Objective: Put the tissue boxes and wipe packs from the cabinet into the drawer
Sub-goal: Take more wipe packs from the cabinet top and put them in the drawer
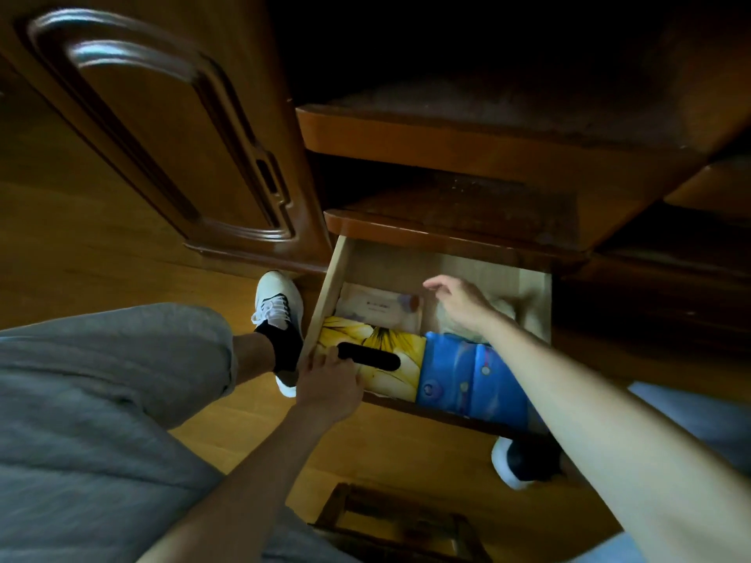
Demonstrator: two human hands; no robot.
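The pale wooden drawer (330, 286) stands pulled out below the cabinet shelves. A yellow flowered tissue box (396, 343) with a black slot lies at its front left, a blue tissue box (459, 375) beside it on the right. Behind them lies a beige wipe pack (376, 304), and another pale pack (516, 308) shows partly at the back right. My left hand (329, 384) rests on the yellow box's front left corner, fingers touching its top. My right hand (461, 300) hovers over the back of the drawer with fingers spread, holding nothing.
The cabinet door (162, 128) swings open to the left. Two dark shelves (447, 136) sit above the drawer. My legs in grey trousers and white shoes (276, 298) flank the drawer on the wooden floor. A small wooden stool (390, 522) stands below.
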